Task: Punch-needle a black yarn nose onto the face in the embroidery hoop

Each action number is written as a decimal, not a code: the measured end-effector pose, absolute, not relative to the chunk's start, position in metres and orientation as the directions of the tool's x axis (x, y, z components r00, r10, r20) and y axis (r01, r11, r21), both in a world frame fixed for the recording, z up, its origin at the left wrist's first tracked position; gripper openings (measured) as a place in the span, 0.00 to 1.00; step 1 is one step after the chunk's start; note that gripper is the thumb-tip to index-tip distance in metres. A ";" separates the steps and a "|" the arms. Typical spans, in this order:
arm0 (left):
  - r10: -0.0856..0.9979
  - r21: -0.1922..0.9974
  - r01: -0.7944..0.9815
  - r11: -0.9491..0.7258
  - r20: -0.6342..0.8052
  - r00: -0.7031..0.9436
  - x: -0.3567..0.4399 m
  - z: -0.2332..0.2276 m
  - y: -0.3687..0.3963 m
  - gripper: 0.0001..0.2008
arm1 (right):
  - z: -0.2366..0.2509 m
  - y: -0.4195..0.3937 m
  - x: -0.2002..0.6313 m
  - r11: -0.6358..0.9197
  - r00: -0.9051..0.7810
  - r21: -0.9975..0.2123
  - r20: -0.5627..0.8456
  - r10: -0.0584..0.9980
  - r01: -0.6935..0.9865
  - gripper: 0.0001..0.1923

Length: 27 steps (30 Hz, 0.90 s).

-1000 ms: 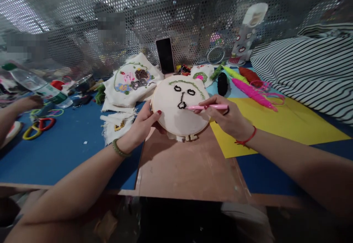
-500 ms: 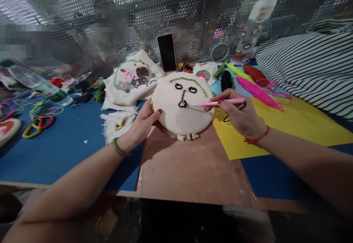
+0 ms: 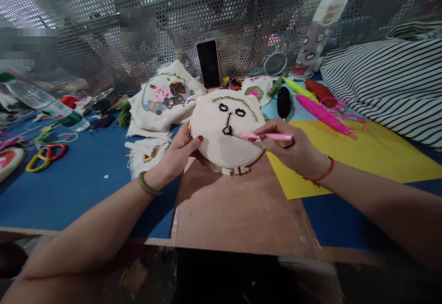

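Note:
My left hand point(image 3: 184, 149) grips the left rim of a round embroidery hoop point(image 3: 221, 154), thumb on the white cloth and the other fingers behind it. Black loops on the cloth form two small rings and a line running down to a third shape; a green arc curves above them. My right hand point(image 3: 288, 149) is closed around a pink punch needle point(image 3: 272, 136). Its metal tip meets the cloth at the lower black shape. The hoop's screw clamp point(image 3: 241, 170) points toward me. Fingers behind the hoop are hidden.
Stitched white cloths point(image 3: 165, 96) and a phone point(image 3: 208, 64) stand behind the hoop. Scissors point(image 3: 46, 156) and a plastic bottle point(image 3: 44, 101) are at left. Black yarn point(image 3: 284, 102), pink yarn point(image 3: 321, 113), yellow sheet point(image 3: 345, 161) and striped fabric point(image 3: 383, 73) lie right.
My right hand and the punch needle have shifted slightly left and down, and the needle's tip now sits deeper at the black shape. The left hand keeps its hold on the hoop.

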<state>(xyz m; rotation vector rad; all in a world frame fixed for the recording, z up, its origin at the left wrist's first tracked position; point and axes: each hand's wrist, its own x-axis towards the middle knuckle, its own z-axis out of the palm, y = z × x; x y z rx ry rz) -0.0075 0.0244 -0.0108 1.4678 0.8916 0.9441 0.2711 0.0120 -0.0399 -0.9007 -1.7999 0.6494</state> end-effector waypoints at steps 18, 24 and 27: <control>0.926 0.995 0.033 -0.097 0.078 0.369 -0.010 -0.016 0.028 0.31 | -0.038 0.020 0.281 0.494 -0.021 -0.842 0.502 0.865 0.216 0.07; 0.904 0.991 0.022 -0.128 0.108 0.413 -0.010 -0.012 0.027 0.31 | -0.039 0.016 0.276 0.723 -0.341 -0.600 0.637 0.691 0.343 0.05; 0.904 0.986 0.042 -0.161 0.131 0.408 -0.008 -0.009 0.024 0.32 | -0.040 0.015 0.273 0.735 -0.401 -0.573 0.617 0.678 0.362 0.06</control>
